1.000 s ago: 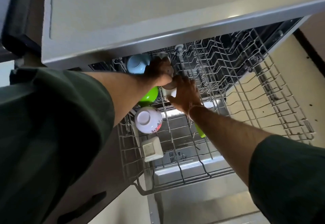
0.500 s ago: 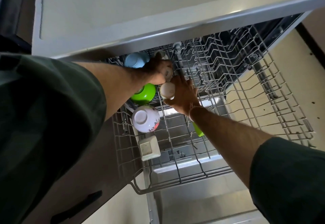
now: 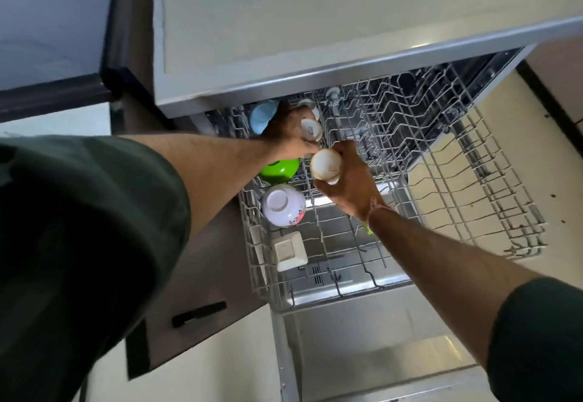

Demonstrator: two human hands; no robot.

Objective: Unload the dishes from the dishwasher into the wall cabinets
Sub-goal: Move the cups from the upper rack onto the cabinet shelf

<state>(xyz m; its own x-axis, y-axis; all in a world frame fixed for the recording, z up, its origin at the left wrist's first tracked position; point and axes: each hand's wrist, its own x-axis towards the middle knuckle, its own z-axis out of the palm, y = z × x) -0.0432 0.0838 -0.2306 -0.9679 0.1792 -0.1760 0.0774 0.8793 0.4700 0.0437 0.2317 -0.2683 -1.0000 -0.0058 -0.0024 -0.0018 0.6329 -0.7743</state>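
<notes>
A white cup (image 3: 326, 165) is gripped base-up in the right hand (image 3: 347, 190), fingers curled round it, and is held just over the rack (image 3: 473, 199) left of its middle. A second cup (image 3: 310, 129), with lettering on its base, is clasped by the left hand (image 3: 288, 135) at the rack's back-left, just beside a blue cup (image 3: 263, 116). Whether this second cup is clear of the tines cannot be told. Both hands are thus loaded, so the step in hand is judged to be pick-up, with nothing carried off yet. Four more dishes are seen down the rack's left side: the blue cup, a green bowl (image 3: 279, 169) partly hidden under the left forearm, a floral bowl (image 3: 284, 206) turned upside down, and a square dish (image 3: 290, 250) nearest the front. A green sliver (image 3: 367, 229) shows below the right wrist — too little is visible to name it. The rack is pulled out over the lowered door (image 3: 362, 338), under the counter (image 3: 284, 22). No wall cabinets are in view, so what has already been put away cannot be judged. At least six pieces are left to be shelved — the two held cups first.
</notes>
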